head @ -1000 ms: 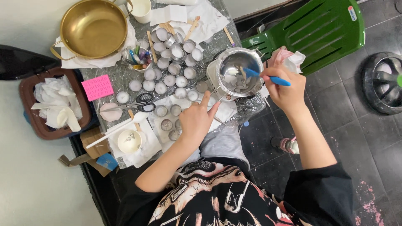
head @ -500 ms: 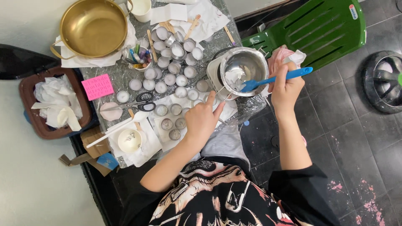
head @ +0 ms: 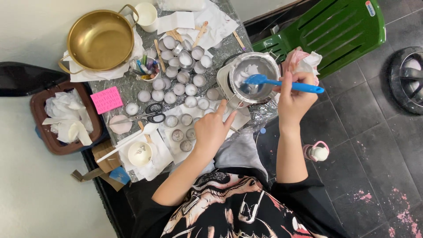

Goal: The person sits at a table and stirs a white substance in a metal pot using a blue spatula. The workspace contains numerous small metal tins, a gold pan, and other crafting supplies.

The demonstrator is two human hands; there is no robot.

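Note:
My right hand (head: 294,98) grips a blue spatula (head: 282,83) by its handle; the blade rests inside a small steel pot (head: 254,77) holding white wax. My left hand (head: 214,129) lies on the white paper just below the pot, fingers spread, index finger pointing toward the pot's handle, holding nothing. Several small round tins (head: 185,88) filled with white wax sit in rows left of the pot, and a few unfilled tins (head: 182,134) stand beside my left hand.
A gold pan (head: 100,40) sits at the back left. Black scissors (head: 152,114), a pink note (head: 106,99), a white cup (head: 140,154) and wooden sticks lie on the foil-covered table. A brown bin (head: 40,103) of tissue stands left, a green chair (head: 335,31) right.
My right hand has turned the spatula from stirring low in the pot to lying across it, handle pointing right. My left hand shifted slightly toward the pot.

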